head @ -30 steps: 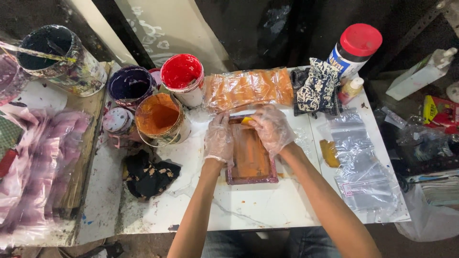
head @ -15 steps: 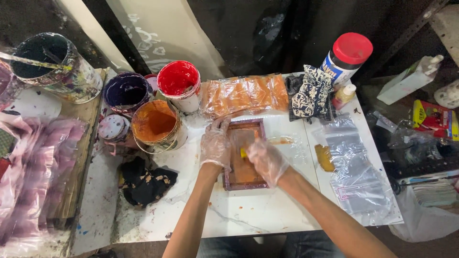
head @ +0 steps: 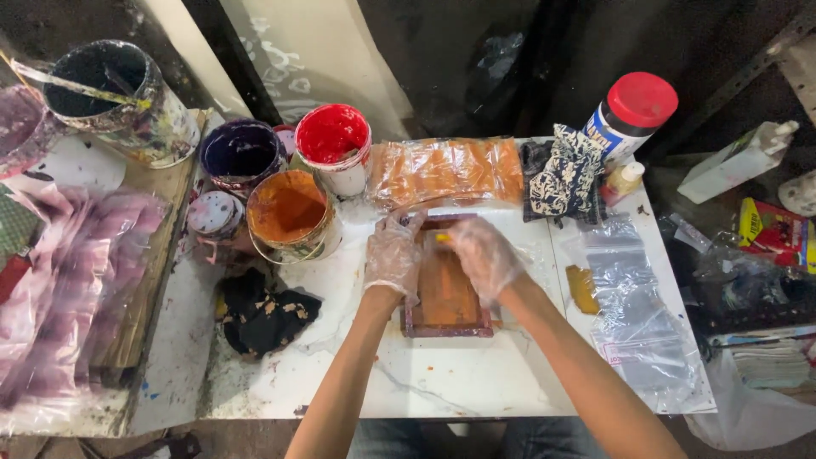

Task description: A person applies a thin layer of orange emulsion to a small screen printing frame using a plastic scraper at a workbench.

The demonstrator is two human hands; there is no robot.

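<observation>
Left hand: gloved, flat on left rail of small wooden frame, table centre | Right hand: gloved, pinching yellow tool at frame's 12 o'clock | Orange paint bucket: frame's 10 o'clock

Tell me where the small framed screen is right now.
The small framed screen lies mid-table in the head view, under the left hand and right hand, just right of the orange paint bucket and below the orange-stained plastic sheet.
</observation>
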